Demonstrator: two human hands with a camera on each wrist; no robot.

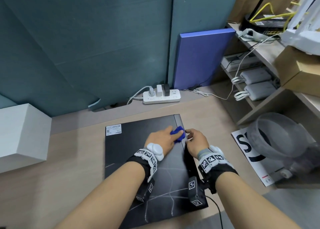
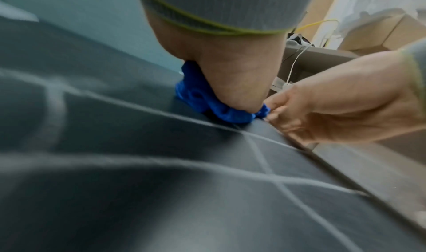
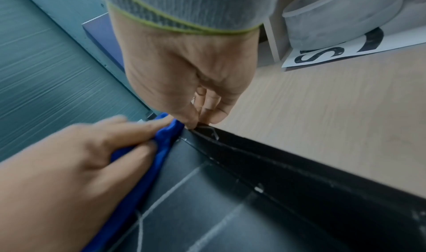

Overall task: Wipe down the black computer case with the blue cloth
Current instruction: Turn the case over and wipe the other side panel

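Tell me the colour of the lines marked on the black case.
White, chalk-like lines crossing the case; clearest in the head view.

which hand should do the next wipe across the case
Left. The left hand already presses the blue cloth onto the black computer case; the right hand only has its grip on the case's right edge.

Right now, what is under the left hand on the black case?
Under the left hand lies the bunched blue cloth, pressed onto the black computer case. Its edges show past the fingers. The case surface beneath the cloth is covered and cannot be seen.
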